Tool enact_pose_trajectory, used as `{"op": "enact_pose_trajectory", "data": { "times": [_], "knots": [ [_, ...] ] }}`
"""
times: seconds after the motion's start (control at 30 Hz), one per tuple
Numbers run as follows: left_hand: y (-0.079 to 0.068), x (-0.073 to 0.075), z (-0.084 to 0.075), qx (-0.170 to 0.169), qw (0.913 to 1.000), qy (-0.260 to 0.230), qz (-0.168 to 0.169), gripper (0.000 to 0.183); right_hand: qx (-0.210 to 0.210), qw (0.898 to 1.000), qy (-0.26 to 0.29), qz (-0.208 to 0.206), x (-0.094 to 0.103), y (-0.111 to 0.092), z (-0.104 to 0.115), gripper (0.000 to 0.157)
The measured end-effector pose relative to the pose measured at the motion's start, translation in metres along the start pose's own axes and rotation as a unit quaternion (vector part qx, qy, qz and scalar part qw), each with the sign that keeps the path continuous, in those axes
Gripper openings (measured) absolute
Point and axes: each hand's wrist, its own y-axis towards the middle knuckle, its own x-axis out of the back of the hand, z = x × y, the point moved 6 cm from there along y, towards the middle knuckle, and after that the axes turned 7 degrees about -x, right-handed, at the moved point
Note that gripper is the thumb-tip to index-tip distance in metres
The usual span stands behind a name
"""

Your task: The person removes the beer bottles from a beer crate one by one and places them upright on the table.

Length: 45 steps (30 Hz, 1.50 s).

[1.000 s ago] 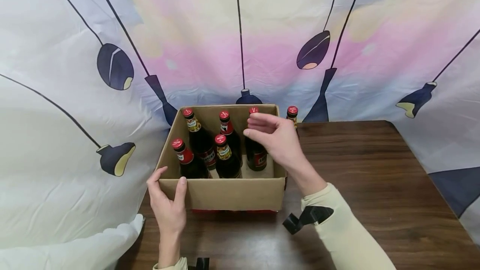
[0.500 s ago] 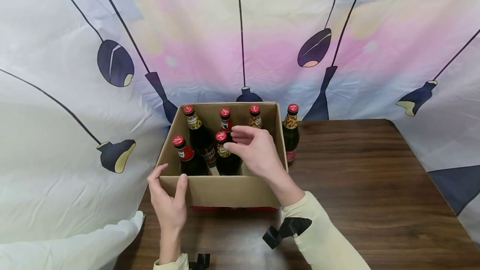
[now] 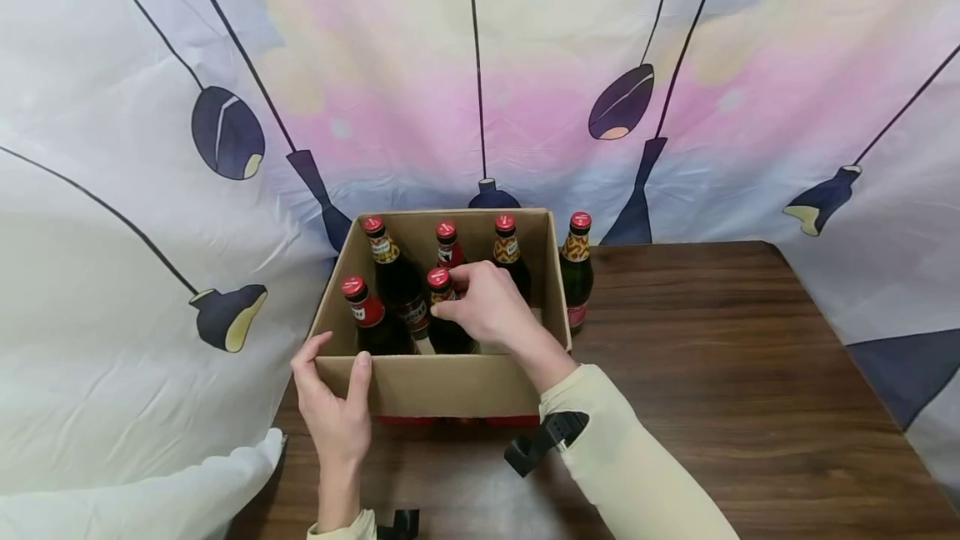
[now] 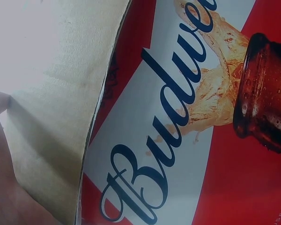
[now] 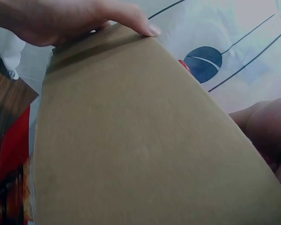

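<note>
A cardboard box [image 3: 442, 386] with several dark beer bottles in it sits on the table. My left hand [image 3: 337, 419] grips the box's front left corner, thumb over the raised front flap. In the head view my right hand [image 3: 491, 304] pinches the neck of the front middle beer bottle [image 3: 450, 338], just below its red cap. That bottle is upright, its lower part hidden behind the flap. Other bottles stand around it: one front left [image 3: 384, 336], one back left [image 3: 397, 277], one back right [image 3: 517, 277]. The left wrist view shows the box's red and white printed side [image 4: 182, 154].
Outside the box, close to its right wall, a green beer bottle [image 3: 576, 282] stands on the brown wooden table [image 3: 735, 357]. A patterned cloth [image 3: 420, 90] hangs behind the table. White fabric [image 3: 142, 482] bunches at the left edge.
My right hand has moved left and down from near the back right bottle to the front middle one and taken hold of its neck. The left hand stays on the box corner.
</note>
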Motion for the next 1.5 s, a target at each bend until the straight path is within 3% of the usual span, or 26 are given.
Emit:
{"op": "enact_pose_trajectory", "data": {
  "times": [0.2, 0.47, 0.7, 0.97, 1.27, 1.5],
  "knots": [
    [0.0, -0.001, 0.0, 0.001, 0.9999, -0.003, -0.012, 0.056, -0.013, 0.999, -0.046, 0.004, -0.007, 0.005, 0.007, 0.046],
    [0.003, 0.0, 0.002, 0.007, 0.9999, -0.006, -0.009, 0.056, 0.018, 0.998, -0.054, 0.029, -0.012, 0.005, 0.01, 0.046],
    [0.009, 0.002, 0.002, 0.003, 0.9999, -0.002, -0.013, 0.057, 0.042, 0.997, -0.056, 0.008, -0.012, 0.005, 0.017, 0.043],
    [0.01, 0.002, 0.0, 0.003, 1.0, 0.001, -0.003, 0.056, 0.032, 0.999, 0.028, -0.026, 0.002, -0.006, 0.014, 0.048],
    [0.004, -0.002, 0.001, 0.009, 0.9999, 0.005, 0.009, 0.057, 0.118, 0.986, 0.082, -0.084, 0.033, -0.024, 0.015, 0.034],
    [0.0, 0.001, 0.002, 0.016, 0.9998, 0.009, 0.013, 0.057, 0.127, 0.977, 0.144, -0.089, 0.063, -0.033, 0.022, 0.035]
  ]
}}
